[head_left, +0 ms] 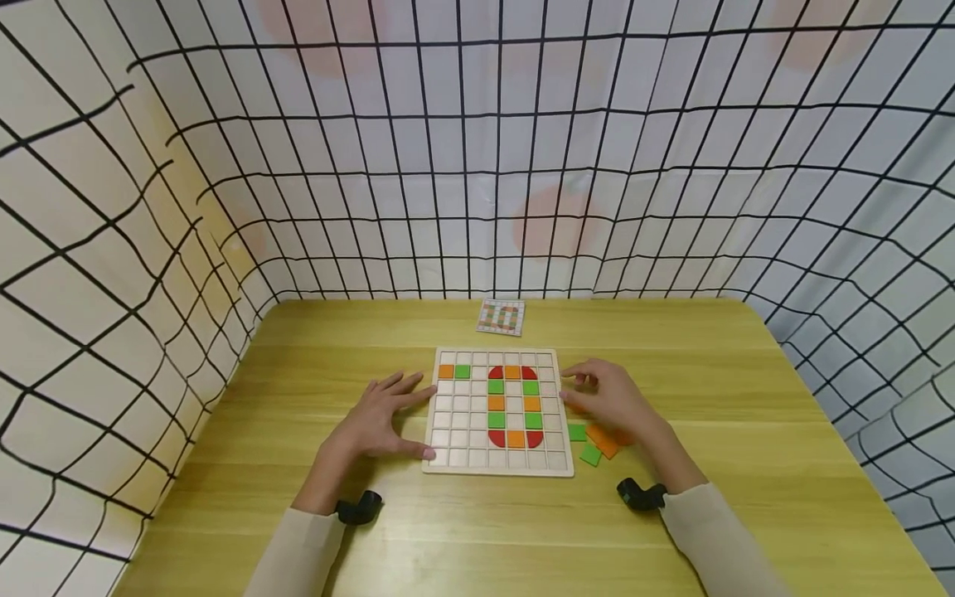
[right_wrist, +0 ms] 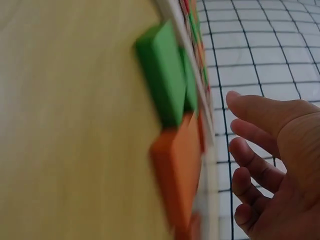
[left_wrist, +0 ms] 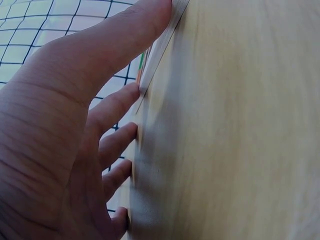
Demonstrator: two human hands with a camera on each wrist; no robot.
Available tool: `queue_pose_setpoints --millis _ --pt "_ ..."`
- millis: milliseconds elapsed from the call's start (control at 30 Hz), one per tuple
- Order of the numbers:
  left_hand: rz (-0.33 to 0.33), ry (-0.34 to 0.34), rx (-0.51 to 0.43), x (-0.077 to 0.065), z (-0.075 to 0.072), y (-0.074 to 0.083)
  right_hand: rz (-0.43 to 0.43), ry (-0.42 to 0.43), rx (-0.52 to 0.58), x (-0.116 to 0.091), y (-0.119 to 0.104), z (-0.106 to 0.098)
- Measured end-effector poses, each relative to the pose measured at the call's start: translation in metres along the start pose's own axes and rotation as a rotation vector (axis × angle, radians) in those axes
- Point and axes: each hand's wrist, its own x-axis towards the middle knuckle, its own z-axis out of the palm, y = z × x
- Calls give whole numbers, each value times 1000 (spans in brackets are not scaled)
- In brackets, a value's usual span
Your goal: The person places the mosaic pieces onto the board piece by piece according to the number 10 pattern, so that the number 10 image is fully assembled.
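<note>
A pale wooden grid board lies flat on the table. Red, green and orange pieces form a ring on its right half, and an orange tile and a green tile sit side by side at upper left. Along the board's left edge my left hand rests with fingers spread, its thumb and index fingertip at the rim. Just off the right edge hovers my right hand, fingers loosely bent, with nothing visible between thumb and fingers. Loose green tiles and orange tiles lie below it.
A small pattern card lies behind the board, toward the table's far edge. White walls with a black grid surround the wooden table at the back and sides. Each wrist carries a black camera.
</note>
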Motion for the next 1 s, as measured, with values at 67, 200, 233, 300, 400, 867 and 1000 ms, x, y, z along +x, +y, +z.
queue_pose_setpoints --millis 67,200,233,300,400,867,1000 --pt "-3 2 -1 -1 0 -1 -7 1 -9 -2 7 -2" --pt "-7 9 -12 -2 0 -1 -16 -11 -4 -6 19 -6" --pt "-8 9 -15 -2 0 -1 -8 -14 -8 -7 21 -7" --pt "-8 10 -17 -2 0 -1 9 -21 -9 -8 26 -9" --pt "-4 15 -14 -2 1 -2 46 -19 -6 -10 31 -12" --pt "-5 12 -12 -1 2 -2 24 -101 87 -16 48 -19" --pt "-5 10 -11 -1 2 -1 -7 -89 98 -15 51 -16"
